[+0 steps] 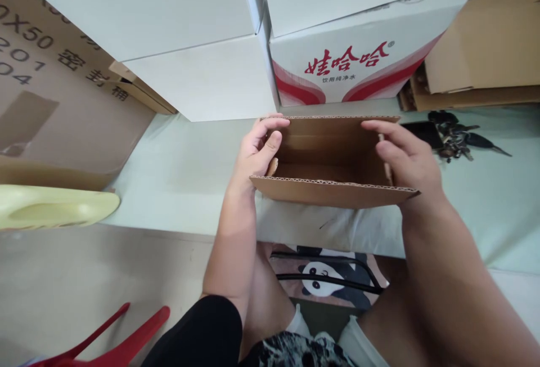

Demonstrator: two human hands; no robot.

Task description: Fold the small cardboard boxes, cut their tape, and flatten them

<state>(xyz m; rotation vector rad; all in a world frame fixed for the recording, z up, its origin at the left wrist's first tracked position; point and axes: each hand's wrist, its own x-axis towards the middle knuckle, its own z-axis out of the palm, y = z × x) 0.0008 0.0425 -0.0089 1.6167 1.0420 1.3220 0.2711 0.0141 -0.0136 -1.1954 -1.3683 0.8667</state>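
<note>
A small brown cardboard box with its top open stands at the front edge of a pale green surface, directly before me. My left hand grips its left end, with the thumb over the inside and the fingers near the back rim. At the right end, my right hand holds the box, fingertips on the back rim and thumb bent inward. The long front and back walls rise upright. Shadow fills the inside, and no contents show there.
White cartons and a red-and-white carton stand behind. Keys lie at right near flattened cardboard. A large brown carton and a yellow-green plastic item are at left. Red legs show at lower left.
</note>
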